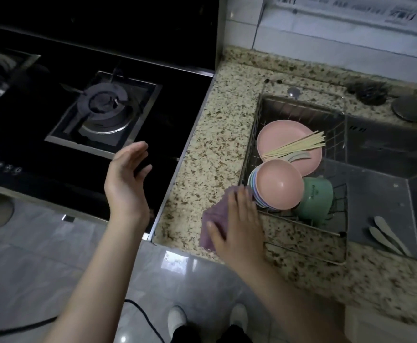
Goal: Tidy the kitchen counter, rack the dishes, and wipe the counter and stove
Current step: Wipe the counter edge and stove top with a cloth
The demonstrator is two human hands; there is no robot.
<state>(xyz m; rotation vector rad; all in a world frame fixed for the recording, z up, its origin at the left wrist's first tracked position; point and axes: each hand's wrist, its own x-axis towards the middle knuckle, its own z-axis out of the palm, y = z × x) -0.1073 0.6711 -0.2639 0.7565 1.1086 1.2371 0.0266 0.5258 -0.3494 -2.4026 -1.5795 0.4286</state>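
My right hand lies flat on a purple cloth, pressing it on the speckled granite counter by the rack's near left corner. My left hand hovers open above the black glass stove, holding nothing. A wire dish rack over the sink holds a pink plate with chopsticks and pale spoons on it, a tilted stack of bowls with a pink one in front, and a green mug on its side.
The gas burner sits in the stove's middle. The steel sink at right holds two pale spoons. A round drain cover lies behind the sink. A black cable runs over the grey floor near my feet.
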